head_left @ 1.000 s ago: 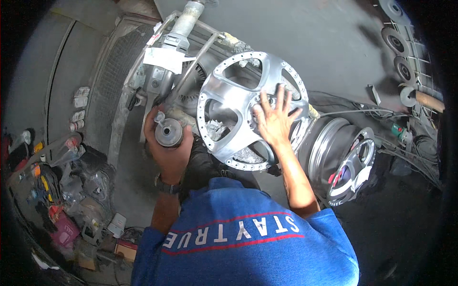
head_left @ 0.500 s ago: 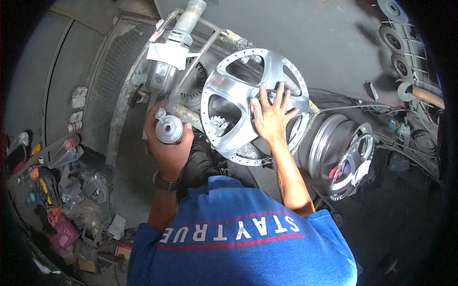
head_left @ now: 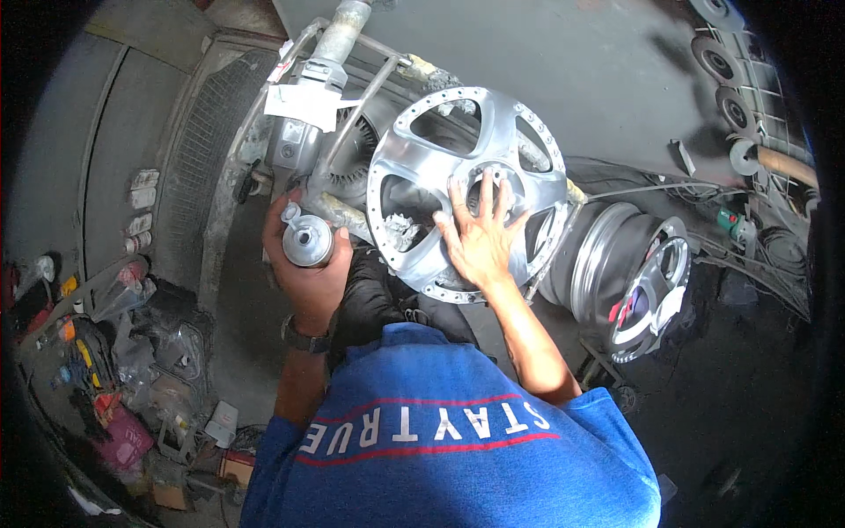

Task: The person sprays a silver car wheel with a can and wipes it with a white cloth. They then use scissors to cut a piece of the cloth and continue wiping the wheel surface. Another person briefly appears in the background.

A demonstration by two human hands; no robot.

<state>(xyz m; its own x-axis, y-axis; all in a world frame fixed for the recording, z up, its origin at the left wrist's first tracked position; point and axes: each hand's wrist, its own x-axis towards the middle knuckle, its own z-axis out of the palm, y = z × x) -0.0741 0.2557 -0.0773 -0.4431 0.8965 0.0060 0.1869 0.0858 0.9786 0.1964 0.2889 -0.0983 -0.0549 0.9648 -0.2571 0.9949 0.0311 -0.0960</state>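
A large silver wheel face [head_left: 440,255] with broad spokes and small holes round its rim rests tilted in front of me on a metal frame. My right hand [head_left: 483,231] lies on it near the hub with fingers spread, palm against the metal. Left of the wheel, my left hand [head_left: 304,282] is wrapped round a whitish squeeze bottle [head_left: 308,240]. Its flip cap stands up and the spout points toward me. The surface under my right palm is hidden.
A grey motor-like machine [head_left: 295,145] with a pipe and metal bars stands beyond my left hand. On the right lies another wheel [head_left: 607,273]. Grinding discs [head_left: 715,60] hang at the far right, near cables and a green power tool [head_left: 729,222]. Clutter [head_left: 132,370] fills the left side.
My right hand has slid left and slightly nearer across the wheel face, uncovering more of the hub. My left hand still holds the bottle; the view has shifted slightly.
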